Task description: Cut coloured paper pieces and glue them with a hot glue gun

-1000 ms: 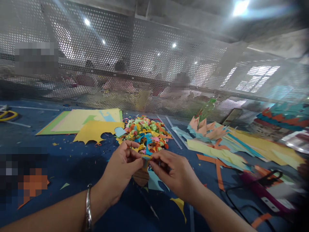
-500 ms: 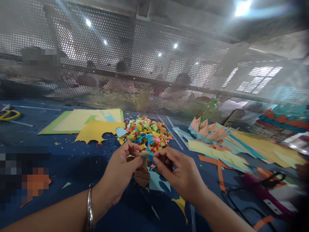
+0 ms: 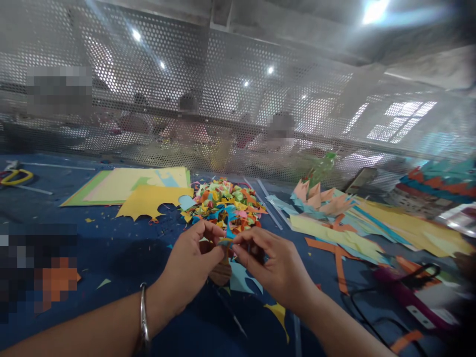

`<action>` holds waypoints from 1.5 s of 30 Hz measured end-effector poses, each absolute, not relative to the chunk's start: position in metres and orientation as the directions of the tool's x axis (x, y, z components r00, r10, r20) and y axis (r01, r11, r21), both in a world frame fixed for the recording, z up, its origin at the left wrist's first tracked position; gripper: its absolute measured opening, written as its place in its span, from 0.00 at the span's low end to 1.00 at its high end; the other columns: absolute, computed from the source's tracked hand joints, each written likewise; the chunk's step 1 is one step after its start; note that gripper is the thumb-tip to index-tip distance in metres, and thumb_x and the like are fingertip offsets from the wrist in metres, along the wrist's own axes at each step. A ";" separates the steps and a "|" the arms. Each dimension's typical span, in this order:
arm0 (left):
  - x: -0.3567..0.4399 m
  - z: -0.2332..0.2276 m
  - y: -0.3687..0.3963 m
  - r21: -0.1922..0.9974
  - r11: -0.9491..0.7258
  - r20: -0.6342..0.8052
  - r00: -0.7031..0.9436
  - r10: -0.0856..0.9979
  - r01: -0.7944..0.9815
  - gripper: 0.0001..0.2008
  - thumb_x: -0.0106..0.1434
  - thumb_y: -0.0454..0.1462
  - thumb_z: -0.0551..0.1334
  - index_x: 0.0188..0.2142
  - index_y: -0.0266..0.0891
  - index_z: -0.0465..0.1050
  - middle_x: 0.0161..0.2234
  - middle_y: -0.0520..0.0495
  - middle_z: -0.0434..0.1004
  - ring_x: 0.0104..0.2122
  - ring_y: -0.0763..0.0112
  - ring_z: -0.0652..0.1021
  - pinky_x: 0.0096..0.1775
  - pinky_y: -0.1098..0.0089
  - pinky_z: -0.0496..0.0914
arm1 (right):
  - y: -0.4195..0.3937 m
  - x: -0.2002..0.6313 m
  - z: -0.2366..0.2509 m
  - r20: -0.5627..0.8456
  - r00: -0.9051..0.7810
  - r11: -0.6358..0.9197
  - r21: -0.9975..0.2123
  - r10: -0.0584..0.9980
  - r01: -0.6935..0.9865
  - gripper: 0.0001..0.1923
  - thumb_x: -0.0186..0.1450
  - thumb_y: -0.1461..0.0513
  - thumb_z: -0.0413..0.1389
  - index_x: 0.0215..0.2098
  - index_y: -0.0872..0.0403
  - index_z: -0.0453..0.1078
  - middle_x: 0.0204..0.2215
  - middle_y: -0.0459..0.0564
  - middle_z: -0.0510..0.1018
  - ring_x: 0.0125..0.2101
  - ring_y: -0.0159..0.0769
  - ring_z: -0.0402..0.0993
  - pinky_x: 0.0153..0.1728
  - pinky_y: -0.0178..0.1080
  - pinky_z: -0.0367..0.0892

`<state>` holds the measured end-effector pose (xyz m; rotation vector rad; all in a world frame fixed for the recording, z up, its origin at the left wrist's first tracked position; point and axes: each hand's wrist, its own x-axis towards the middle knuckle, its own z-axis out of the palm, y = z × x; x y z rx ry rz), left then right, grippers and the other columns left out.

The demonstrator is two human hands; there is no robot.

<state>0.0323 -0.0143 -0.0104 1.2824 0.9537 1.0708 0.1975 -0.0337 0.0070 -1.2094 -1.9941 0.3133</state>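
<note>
Fingers (image 3: 211, 233) of the left hand (image 3: 189, 265) and right hand (image 3: 275, 270) closed tip to tip, pinching one small paper piece (image 3: 225, 242) from both sides. Thumbs and forefingers tight on it, other fingers curled loosely behind. Held just above the desk (image 3: 111, 258), near its front edge, about midway between left and right. Colour of the piece hard to tell, yellowish with some blue; shape too small to make out.

Directly beneath the hands, a brown rounded cut-out (image 3: 221, 272) and a light blue offcut (image 3: 240, 280), lying on the desk. Just beyond the fingertips, a heap of coloured scraps (image 3: 223, 203). Further left, a yellow sheet with a jagged cut edge (image 3: 148, 201), overlapping a stack of pale sheets (image 3: 122, 186). Toward the right edge, orange strips (image 3: 336, 258) and a spread of cut paper (image 3: 372, 223). Along the far edge, a perforated screen (image 3: 223, 99). Metal bangle (image 3: 143, 317) on the left wrist.

Judging by the grip: mid-shaping, probably creasing or twisting the piece between both pinches. Next move likely calling for one pinch kept firm while the other shifts along the paper, with light pressure to avoid tearing it.
</note>
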 end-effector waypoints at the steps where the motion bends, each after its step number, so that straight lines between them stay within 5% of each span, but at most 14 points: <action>1: 0.032 -0.010 -0.014 0.997 -0.025 0.042 0.244 0.969 -0.074 0.08 0.54 0.33 0.61 0.34 0.39 0.64 0.28 0.55 0.68 0.27 0.76 0.71 0.30 0.74 0.63 | -0.034 0.198 0.007 0.484 -0.255 0.520 -0.557 0.837 0.648 0.04 0.63 0.62 0.53 0.32 0.54 0.69 0.23 0.44 0.71 0.22 0.28 0.66 0.24 0.32 0.61; 19: 0.034 -0.010 -0.016 0.987 -0.084 0.122 0.300 0.946 -0.136 0.12 0.53 0.35 0.64 0.36 0.39 0.62 0.31 0.52 0.67 0.31 0.72 0.70 0.35 0.69 0.65 | -0.032 0.197 0.009 0.384 -0.227 0.441 -0.681 0.895 0.585 0.05 0.62 0.61 0.53 0.32 0.54 0.70 0.22 0.43 0.69 0.20 0.28 0.62 0.22 0.32 0.60; 45: 0.032 -0.003 -0.018 0.979 0.053 0.015 0.327 0.945 -0.198 0.13 0.51 0.31 0.63 0.37 0.39 0.65 0.28 0.54 0.66 0.28 0.74 0.69 0.32 0.72 0.64 | -0.032 0.196 0.010 0.317 -0.255 0.407 -0.743 0.913 0.532 0.04 0.59 0.64 0.52 0.26 0.54 0.64 0.18 0.40 0.64 0.18 0.26 0.59 0.20 0.31 0.58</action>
